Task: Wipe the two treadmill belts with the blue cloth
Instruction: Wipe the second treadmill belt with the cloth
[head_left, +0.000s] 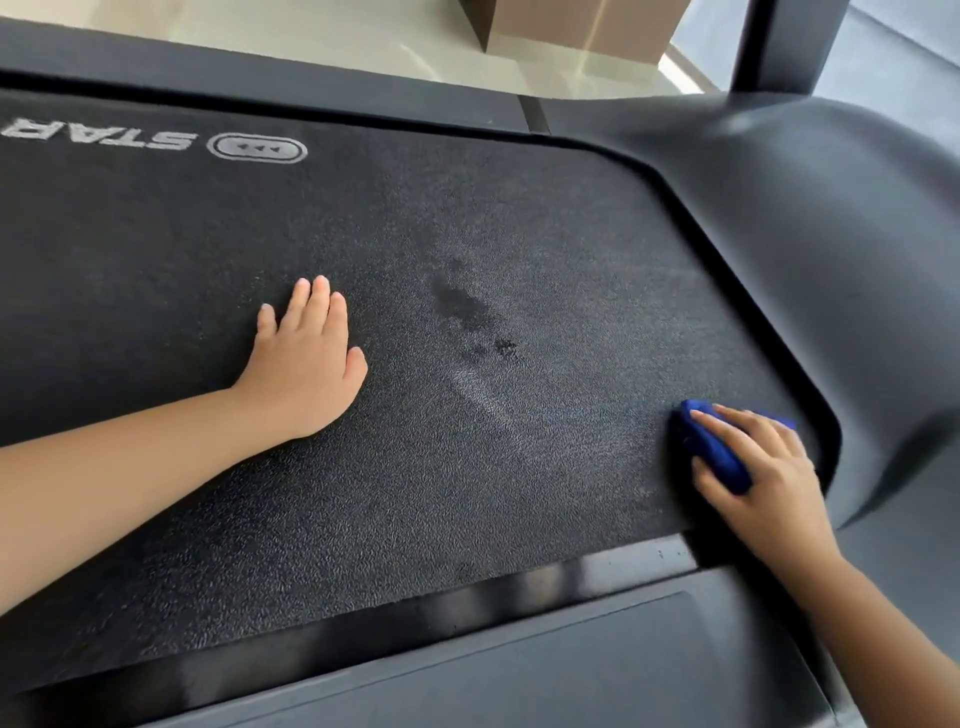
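The blue cloth (711, 452) is lying bunched into a thick wad on the treadmill belt (467, 234), at its right end, just beside the curved lip of the motor cover (831, 234). The right hand (763, 467) is gripping it, its fingers (727, 421) curling over the top while the thumb is pinching the near side. The left hand (306, 364) is resting flat on the belt well to the left, its fingers (317, 301) straight and holding nothing; it looks to be bracing the person's weight.

Between the two hands a dark, damp-looking patch (457, 301) and a pale streak (483, 400) are showing on the textured rubber, so this belt is probably only partly wiped.

To do the stroke well, the wad would be better opened flatter, so that more cloth is meeting the pebbled surface. Long overlapping passes across the belt, from the cover's edge back towards the left hand, should be carrying the dirt one way instead of smearing it. The corner under the cover's lip likely needs firmer pressure. The left hand is covering ground that needs wiping too. The second belt is not in view.
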